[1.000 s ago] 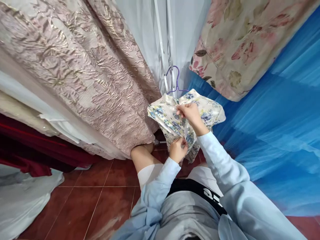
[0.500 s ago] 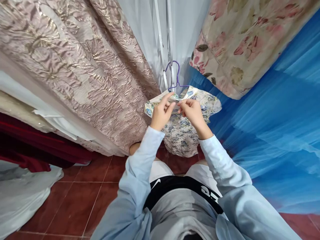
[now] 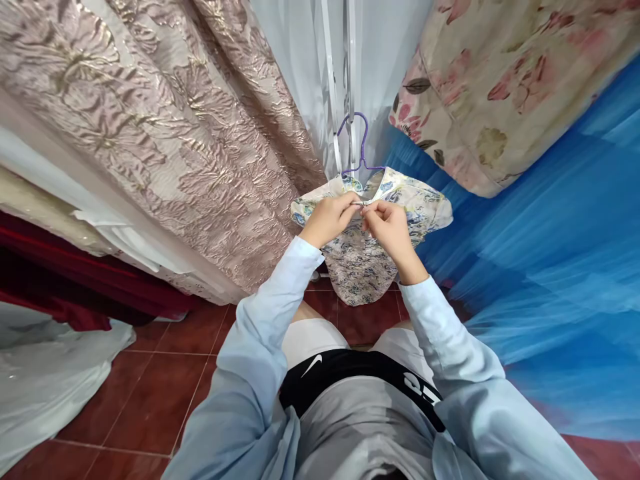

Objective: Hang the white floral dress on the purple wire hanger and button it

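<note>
A short-sleeved floral shirt (image 3: 360, 270), cream with blue and yellow print, hangs from a purple hanger (image 3: 364, 143). My left hand (image 3: 329, 219) pinches the shirt's front edge just below the collar, from the left side. Close beside it, my right hand (image 3: 387, 227) is closed on the opposite front edge, its thumb and fingertips pressed together. The fingertips of both hands nearly meet at the top of the front opening. Whatever small fastening lies between them is too small to make out.
Pink brocade fabric (image 3: 200, 133) hangs on the left, and a floral cloth (image 3: 500, 100) at the upper right. Blue tulle (image 3: 550, 267) fills the right side. White straps (image 3: 331, 87) run down behind the hanger. Red tiles (image 3: 150, 393) cover the floor.
My left hand's fingers, raised and apart before, have come down and closed on the shirt's edge by the collar. My right hand keeps its pinch. The view has shifted slightly.
</note>
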Motion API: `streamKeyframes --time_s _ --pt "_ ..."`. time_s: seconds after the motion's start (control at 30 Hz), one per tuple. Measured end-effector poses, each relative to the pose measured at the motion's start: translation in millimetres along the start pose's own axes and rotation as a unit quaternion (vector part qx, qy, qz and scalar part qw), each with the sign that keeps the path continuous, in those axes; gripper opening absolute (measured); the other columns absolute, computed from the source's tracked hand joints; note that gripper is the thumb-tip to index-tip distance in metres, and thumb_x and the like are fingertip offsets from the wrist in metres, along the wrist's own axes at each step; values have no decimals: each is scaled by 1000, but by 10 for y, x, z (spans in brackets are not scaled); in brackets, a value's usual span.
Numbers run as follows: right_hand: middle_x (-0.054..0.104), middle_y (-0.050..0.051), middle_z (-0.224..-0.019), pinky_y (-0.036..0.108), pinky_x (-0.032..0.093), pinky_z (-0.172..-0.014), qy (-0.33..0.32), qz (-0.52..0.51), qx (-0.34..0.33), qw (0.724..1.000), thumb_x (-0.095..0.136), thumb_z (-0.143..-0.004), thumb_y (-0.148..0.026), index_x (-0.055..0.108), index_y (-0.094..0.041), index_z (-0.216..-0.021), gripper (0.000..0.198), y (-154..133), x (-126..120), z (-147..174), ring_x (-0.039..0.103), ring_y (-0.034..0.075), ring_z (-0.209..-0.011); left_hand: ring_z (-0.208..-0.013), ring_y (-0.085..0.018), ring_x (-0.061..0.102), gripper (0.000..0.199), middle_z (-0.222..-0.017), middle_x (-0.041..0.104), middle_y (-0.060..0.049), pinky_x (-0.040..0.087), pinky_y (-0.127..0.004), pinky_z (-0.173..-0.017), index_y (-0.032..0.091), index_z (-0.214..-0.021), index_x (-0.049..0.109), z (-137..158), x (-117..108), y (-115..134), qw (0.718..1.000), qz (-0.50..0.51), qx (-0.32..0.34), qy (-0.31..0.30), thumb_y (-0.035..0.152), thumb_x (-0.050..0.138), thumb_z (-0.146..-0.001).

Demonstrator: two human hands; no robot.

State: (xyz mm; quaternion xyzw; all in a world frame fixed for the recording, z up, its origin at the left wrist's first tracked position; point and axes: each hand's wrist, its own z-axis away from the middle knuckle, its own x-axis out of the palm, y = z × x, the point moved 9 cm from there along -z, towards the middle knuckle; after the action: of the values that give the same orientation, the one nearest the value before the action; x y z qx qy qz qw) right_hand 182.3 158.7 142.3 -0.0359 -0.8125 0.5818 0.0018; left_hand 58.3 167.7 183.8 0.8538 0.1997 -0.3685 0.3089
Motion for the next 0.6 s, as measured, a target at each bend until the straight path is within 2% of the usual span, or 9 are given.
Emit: streamKeyframes --time_s 0.1,0.2,0.3,0.4,0.5,0.6 --pt "57 -3 -51 24 33 -48 11 10 -5 1000 61 -83 -32 54 -20 -67 21 -5 2 13 43 10 -43 -63 -16 60 19 -68 62 0 40 -27 -64 18 -89 63 59 -83 118 999 16 20 38 26 51 -102" --pt "57 -2 -51 25 35 -50 21 21 2 1000 60 -82 -33 56 -20 -68 19 84 30 -6 47 11 -46 -62 -14 61 25 -67 62 1 44 -26 -64 18 -92 61 76 -158 175 993 77 8 87 37 52 -104" --pt "57 -2 -51 26 36 -52 14 49 38 998 57 -78 -28 58 -19 -67 14 299 77 12 49 12 -47 -59 -12 59 35 -67 60 2 45 -26 -59 20 -95 59 65 -305 17 972 167 -26 164 53 51 -103" --pt "57 -1 -51 26 35 -53 -5 98 80 992 54 -74 -25 55 -19 -60 15 580 98 167 49 12 -48 -64 -13 59 39 -72 58 1 47 -28 -60 23 -97 57 133 -592 -455 935 228 -52 266 61 54 -98" --pt "58 -1 -53 26 35 -54 -28 121 103 987 55 -73 -28 56 -19 -60 16 808 127 424 49 13 -51 -70 -12 56 36 -74 56 1 50 -30 -68 24 -90 56 351 -842 -1180 892 291 -96 333 59 61 -97" --pt "58 -1 -56 25 36 -55 -58 123 111 984 55 -75 -30 58 -20 -63 16 927 254 635 49 13 -53 -70 -9 53 36 -65 51 2 49 -28 -76 22 -78 49 702 -792 -1881 833 375 -221 342 44 48 -107"
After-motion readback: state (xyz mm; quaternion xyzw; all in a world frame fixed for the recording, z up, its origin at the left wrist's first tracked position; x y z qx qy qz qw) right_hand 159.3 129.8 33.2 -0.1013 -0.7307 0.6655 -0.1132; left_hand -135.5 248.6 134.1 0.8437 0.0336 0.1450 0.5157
